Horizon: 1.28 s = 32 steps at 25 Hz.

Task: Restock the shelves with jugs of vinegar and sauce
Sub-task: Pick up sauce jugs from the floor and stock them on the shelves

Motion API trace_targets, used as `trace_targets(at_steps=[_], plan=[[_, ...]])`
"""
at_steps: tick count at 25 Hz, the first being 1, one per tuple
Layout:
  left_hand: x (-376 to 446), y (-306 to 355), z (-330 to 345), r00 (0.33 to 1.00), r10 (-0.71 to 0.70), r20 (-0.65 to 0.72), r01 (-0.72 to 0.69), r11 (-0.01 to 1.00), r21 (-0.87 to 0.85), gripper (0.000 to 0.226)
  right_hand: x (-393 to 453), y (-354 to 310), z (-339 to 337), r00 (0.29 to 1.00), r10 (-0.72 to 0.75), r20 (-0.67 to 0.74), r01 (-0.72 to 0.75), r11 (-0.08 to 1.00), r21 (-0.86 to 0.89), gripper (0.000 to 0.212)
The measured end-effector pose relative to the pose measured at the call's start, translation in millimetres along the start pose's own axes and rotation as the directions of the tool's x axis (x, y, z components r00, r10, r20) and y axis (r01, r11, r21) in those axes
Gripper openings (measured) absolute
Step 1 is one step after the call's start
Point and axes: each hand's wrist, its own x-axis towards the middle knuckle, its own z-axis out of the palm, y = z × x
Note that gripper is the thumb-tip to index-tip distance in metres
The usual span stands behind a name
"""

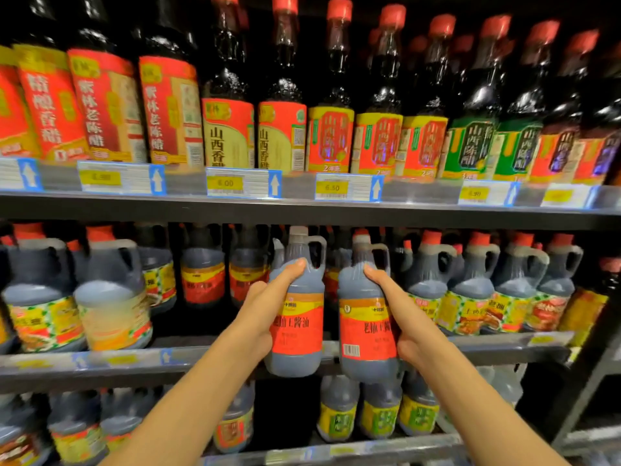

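I hold two dark sauce jugs with red-and-yellow labels in front of the middle shelf. My left hand grips the left jug from its left side, fingers curled over its shoulder. My right hand grips the right jug from its right side, thumb up on the shoulder. Both jugs stand upright, side by side, their bottoms hanging just below the shelf's front edge. Behind them on the same shelf is a dark gap with more jugs further back.
The middle shelf carries handled jugs with green-yellow labels at left and right. The top shelf holds tall bottles with red caps and price tags. A lower shelf holds several smaller jugs. A dark upright post stands at right.
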Motion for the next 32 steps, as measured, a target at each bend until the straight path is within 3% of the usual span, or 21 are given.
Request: trace_targets(at_steps=[6,11,15,22,25,29,32], plan=[[26,15,4,1.000,0.008,0.014,-0.008,1.000,0.008,0.063,35,-9,-2,0.999,0.000,0.035,0.000,1.000,-0.005,0.049],[38,14,7,0.998,0.056,-0.029,-0.056,0.998,-0.001,0.097,47,-19,2,0.995,-0.073,0.068,0.075,0.997,-0.024,0.054],[46,0,8,0.995,0.102,-0.023,-0.103,0.993,-0.063,0.098,55,-7,8,0.983,-0.177,0.041,0.178,0.984,-0.013,0.081],[62,-17,5,0.970,0.191,-0.151,-0.202,0.977,-0.067,0.125,71,9,10,0.948,-0.316,-0.040,0.318,0.945,0.078,0.088],[66,-26,2,0.975,0.173,-0.140,-0.179,0.983,-0.030,0.119,77,18,10,0.948,-0.312,-0.058,0.316,0.945,0.081,0.091],[67,-38,-2,0.987,0.133,-0.089,-0.133,0.991,0.001,0.092,81,31,7,0.956,-0.293,-0.036,0.295,0.951,0.097,0.077],[68,-41,-3,0.983,0.173,-0.069,-0.170,0.984,0.051,0.100,82,36,0,0.960,-0.278,-0.024,0.279,0.953,0.117,0.071]])
